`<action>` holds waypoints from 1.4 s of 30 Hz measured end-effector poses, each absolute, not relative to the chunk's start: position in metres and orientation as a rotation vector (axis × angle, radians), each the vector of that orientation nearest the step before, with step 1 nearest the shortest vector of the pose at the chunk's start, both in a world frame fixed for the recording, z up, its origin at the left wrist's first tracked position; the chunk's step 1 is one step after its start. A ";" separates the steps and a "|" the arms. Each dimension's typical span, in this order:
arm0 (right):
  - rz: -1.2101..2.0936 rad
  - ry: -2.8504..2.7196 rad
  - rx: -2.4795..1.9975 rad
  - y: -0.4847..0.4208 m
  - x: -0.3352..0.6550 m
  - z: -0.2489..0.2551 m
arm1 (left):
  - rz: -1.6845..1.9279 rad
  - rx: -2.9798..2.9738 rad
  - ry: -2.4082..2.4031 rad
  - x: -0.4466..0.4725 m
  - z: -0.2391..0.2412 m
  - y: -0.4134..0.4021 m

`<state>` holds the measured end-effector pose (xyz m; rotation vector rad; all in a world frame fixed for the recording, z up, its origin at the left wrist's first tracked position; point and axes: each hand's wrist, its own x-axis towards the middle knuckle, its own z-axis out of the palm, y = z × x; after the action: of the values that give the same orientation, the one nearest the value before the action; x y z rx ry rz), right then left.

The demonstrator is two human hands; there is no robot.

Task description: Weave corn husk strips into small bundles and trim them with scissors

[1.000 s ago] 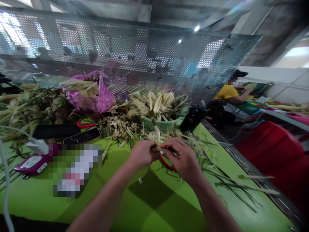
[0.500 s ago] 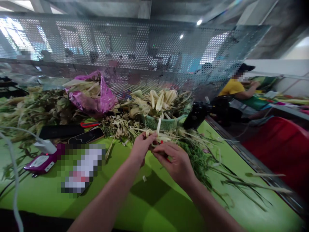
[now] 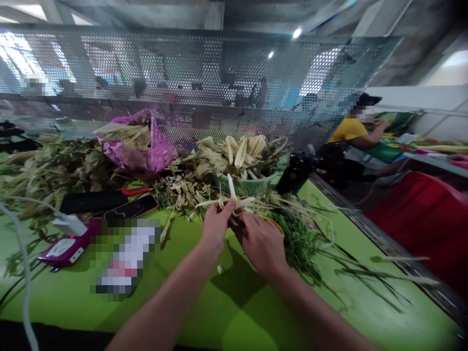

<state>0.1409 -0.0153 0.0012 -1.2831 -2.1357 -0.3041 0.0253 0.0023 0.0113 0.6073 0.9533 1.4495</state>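
Both my hands meet above the green table (image 3: 234,312), working a small piece woven from pale leaf strips (image 3: 231,199). My left hand (image 3: 215,228) pinches the strips from the left, fingers closed. My right hand (image 3: 260,243) is closed on the same piece from the right; a bit of red and yellow shows at its fingers. One pale strip sticks up from the piece. Just beyond lies a green basket (image 3: 248,186) heaped with pale leaf pieces.
A pink plastic bag (image 3: 141,146) of leaves and a pile of dry leaves (image 3: 44,165) lie at the back left. Phones (image 3: 129,208), a charger (image 3: 69,225) and a cable sit left. Green stems (image 3: 347,273) spread right. Another person in yellow (image 3: 351,131) sits beyond a perforated screen (image 3: 190,78).
My hands have moved slightly away from me towards the basket, and the leaf piece has been turned, its strips now splayed sideways.
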 end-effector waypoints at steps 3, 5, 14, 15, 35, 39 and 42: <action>-0.218 -2.136 -1.296 -0.016 0.143 0.001 | 1.450 0.722 0.999 0.023 0.010 0.003; -0.140 -2.137 -1.337 -0.017 0.144 0.003 | 1.479 0.819 1.064 0.019 0.012 0.005; 0.564 -2.250 -1.241 -0.024 0.145 0.022 | 1.528 0.982 1.140 0.000 0.012 0.014; 0.643 -2.239 -1.220 -0.021 0.148 0.022 | 1.500 1.010 1.136 0.000 0.012 0.014; 1.139 -1.231 -1.214 0.011 0.173 0.016 | 1.220 0.836 0.912 0.011 0.016 0.005; 1.078 -1.354 -1.231 0.011 0.176 0.017 | 1.222 0.978 0.952 0.007 0.018 0.004; 1.100 -1.439 -1.167 0.009 0.175 0.020 | 1.199 1.144 0.968 0.007 0.016 0.004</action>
<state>0.1748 0.0089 0.0203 -1.1668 -1.4386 1.0996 0.0067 0.0037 0.0160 1.1436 0.9682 1.1991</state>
